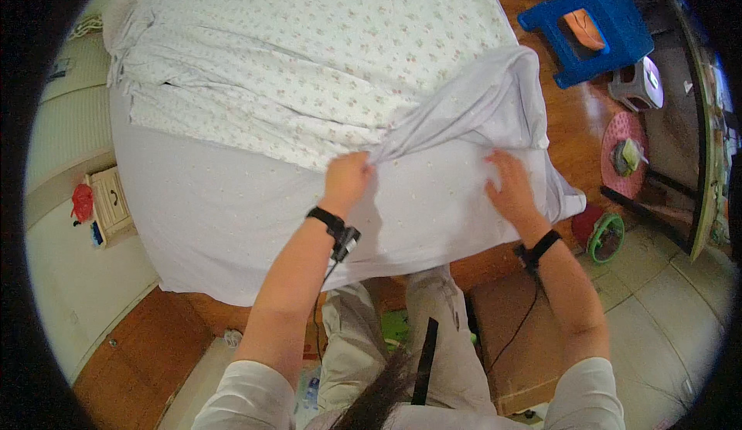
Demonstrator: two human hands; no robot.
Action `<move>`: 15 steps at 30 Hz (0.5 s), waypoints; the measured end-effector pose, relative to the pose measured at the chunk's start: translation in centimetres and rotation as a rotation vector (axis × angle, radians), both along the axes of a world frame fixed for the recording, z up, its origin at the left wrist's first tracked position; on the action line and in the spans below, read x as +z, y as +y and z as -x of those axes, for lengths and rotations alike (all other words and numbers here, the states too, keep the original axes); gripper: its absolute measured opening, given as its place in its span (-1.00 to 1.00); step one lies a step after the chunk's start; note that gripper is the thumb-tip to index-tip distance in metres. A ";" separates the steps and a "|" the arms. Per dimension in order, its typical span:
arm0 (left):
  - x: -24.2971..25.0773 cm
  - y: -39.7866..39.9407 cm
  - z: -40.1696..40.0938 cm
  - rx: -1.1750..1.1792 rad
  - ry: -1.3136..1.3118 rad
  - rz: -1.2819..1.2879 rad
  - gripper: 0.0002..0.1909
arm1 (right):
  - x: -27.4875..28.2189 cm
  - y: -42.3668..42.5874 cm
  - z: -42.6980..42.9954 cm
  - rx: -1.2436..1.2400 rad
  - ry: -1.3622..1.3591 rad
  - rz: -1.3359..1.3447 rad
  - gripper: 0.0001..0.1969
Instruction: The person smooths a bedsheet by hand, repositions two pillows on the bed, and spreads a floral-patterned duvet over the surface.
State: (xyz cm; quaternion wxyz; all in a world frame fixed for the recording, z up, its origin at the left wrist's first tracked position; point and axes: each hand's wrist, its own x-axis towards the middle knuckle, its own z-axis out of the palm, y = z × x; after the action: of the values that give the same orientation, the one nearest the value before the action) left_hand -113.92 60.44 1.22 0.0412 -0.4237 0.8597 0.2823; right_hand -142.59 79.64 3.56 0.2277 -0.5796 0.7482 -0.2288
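A white floral-print sheet (301,76) lies rumpled over the upper part of a bed. Its edge is folded and twisted with a pale lavender cloth (481,99) at the right. Beneath, a pale bed cover (243,215) with small dots spreads over the near part. My left hand (348,178) grips the gathered fabric where the two cloths meet, near the bed's middle. My right hand (510,189), fingers apart, is over the pale cover, just below the lavender cloth, holding nothing; whether it touches the cover is unclear. Each wrist wears a black strap with a small device.
A blue plastic stool (626,24), a small grey-white stool (635,88) and a pink round item (617,169) stand right of the bed. A green-rimmed bin (606,237) is by the lower right corner. At the left, a small drawer cabinet (110,198) bears a red bag (83,201).
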 end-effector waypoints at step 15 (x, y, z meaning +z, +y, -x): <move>15.9 9.0 -10.4 -0.370 0.182 -0.130 -0.66 | 11.3 1.1 -13.9 0.791 -0.256 -0.233 -0.90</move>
State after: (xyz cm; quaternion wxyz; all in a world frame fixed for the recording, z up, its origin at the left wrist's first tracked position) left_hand -103.57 69.41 17.07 0.0416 -0.2279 0.9029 0.3621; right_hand -128.65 80.76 14.88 0.4530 -0.7591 0.4548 -0.1079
